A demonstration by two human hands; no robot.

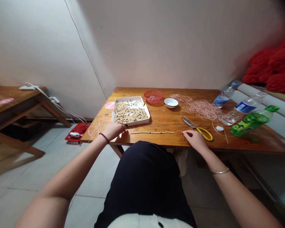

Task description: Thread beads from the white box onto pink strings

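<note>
A string of small pale beads with a few dark ones (152,132) lies nearly straight along the table's front edge. My right hand (195,138) pinches the thin pink cord at the string's right end, thumb and forefinger together. At the other end, by the tray's near left corner, my left hand (115,130) has its fingers closed; what is between them is too small to tell. Just behind that hand sits a shallow white box tray (148,116) spread with tan and dark beads. Scissors with yellow handles (205,134) lie partly behind my right hand.
Behind are a red basket (153,97), a white bowl (171,103) and heaps of pink cord (200,108). Clear bottles (242,109) and a green bottle (251,123) stand or lean at the right, near a white cap (219,128). Loose cord (95,129) hangs at the left edge.
</note>
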